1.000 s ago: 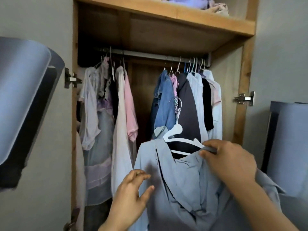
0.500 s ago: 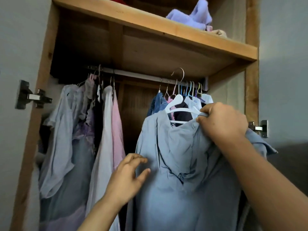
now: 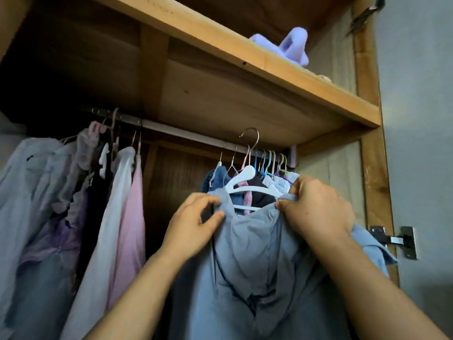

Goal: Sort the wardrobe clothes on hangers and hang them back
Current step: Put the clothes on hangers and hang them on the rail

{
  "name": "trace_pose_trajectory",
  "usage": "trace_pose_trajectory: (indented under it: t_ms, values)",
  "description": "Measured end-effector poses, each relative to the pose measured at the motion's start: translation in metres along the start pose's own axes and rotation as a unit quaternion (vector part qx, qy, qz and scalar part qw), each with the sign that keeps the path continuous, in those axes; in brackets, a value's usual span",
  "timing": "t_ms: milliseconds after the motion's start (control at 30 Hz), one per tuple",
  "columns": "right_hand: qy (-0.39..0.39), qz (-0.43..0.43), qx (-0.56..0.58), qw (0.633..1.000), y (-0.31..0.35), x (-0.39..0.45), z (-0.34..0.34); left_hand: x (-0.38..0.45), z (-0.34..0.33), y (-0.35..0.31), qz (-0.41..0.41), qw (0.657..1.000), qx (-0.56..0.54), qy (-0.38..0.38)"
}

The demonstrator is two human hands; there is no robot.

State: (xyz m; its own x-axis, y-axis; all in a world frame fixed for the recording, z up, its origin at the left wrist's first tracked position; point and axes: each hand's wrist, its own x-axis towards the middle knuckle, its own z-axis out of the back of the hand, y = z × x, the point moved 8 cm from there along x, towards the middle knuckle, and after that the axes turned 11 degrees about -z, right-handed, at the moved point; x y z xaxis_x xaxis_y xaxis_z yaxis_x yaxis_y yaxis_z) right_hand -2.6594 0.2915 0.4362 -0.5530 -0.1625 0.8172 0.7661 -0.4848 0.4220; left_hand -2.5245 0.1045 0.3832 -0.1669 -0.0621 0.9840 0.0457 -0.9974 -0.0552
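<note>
Blue shirt on white hanger, raised just below rail, hook not yet on. Right hand grips hanger's right shoulder through cloth to bear weight; left hand pinches left shoulder, likely keeping it seated

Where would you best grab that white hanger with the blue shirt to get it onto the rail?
Probably at the neck of the white hanger, just under its metal hook, coming from below and in front. The blue shirt covers the arms, and the hook must stay free above.
</note>
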Motion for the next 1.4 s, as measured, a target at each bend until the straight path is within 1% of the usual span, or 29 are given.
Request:
trace_pose_trajectory:
  t_ms: [133,233,333,433,500,567,633,667,733,800,867,933,1000,1067,1267,1400]
  values:
    - [-0.029,0.010,0.008,1.000,0.024,0.007,-0.006,0.048,-0.005,0.018,-0.037,0.999,-0.001,-0.026]
    - [-0.032,0.022,0.012,0.999,0.044,0.013,-0.018,0.073,-0.014,0.030,-0.066,0.997,-0.004,-0.035]
    - [-0.027,0.023,0.026,0.999,0.058,0.021,-0.033,0.089,-0.020,0.049,-0.077,0.994,-0.006,-0.078]
    - [-0.006,0.011,0.057,0.998,0.064,0.029,-0.047,0.100,-0.024,0.069,-0.096,0.989,-0.017,-0.108]
    - [0.010,0.022,0.080,0.997,0.064,0.036,-0.055,0.106,-0.027,0.082,-0.113,0.986,-0.013,-0.121]
    - [0.053,0.050,0.075,0.995,0.059,0.043,-0.059,0.112,-0.031,0.095,-0.120,0.985,-0.018,-0.122]
    - [0.110,0.077,0.068,0.989,0.051,0.051,-0.063,0.120,-0.035,0.115,-0.108,0.986,-0.035,-0.121]
    - [0.134,0.087,0.088,0.983,0.049,0.054,-0.065,0.124,-0.038,0.128,-0.097,0.987,-0.045,-0.122]
    - [0.174,0.084,0.201,0.960,0.049,0.055,-0.068,0.132,-0.045,0.148,-0.071,0.987,-0.075,-0.122]
    - [0.186,0.071,0.327,0.924,0.054,0.059,-0.076,0.139,-0.051,0.166,-0.045,0.986,-0.103,-0.125]
    - [0.191,0.047,0.415,0.888,0.061,0.065,-0.087,0.144,-0.058,0.180,-0.025,0.983,-0.125,-0.130]
    - [0.202,0.020,0.477,0.855,0.067,0.072,-0.097,0.149,-0.064,0.190,-0.013,0.980,-0.150,-0.133]
    - [0.206,-0.001,0.515,0.832,0.069,0.077,-0.105,0.155,-0.070,0.196,-0.007,0.977,-0.169,-0.129]
    - [0.204,-0.009,0.531,0.823,0.069,0.079,-0.111,0.160,-0.077,0.199,-0.009,0.977,-0.175,-0.124]
    - [0.185,-0.021,0.555,0.811,0.066,0.084,-0.122,0.169,-0.089,0.205,-0.010,0.974,-0.185,-0.131]
    - [0.194,-0.024,0.548,0.813,0.069,0.086,-0.132,0.167,-0.091,0.218,0.002,0.974,-0.186,-0.129]
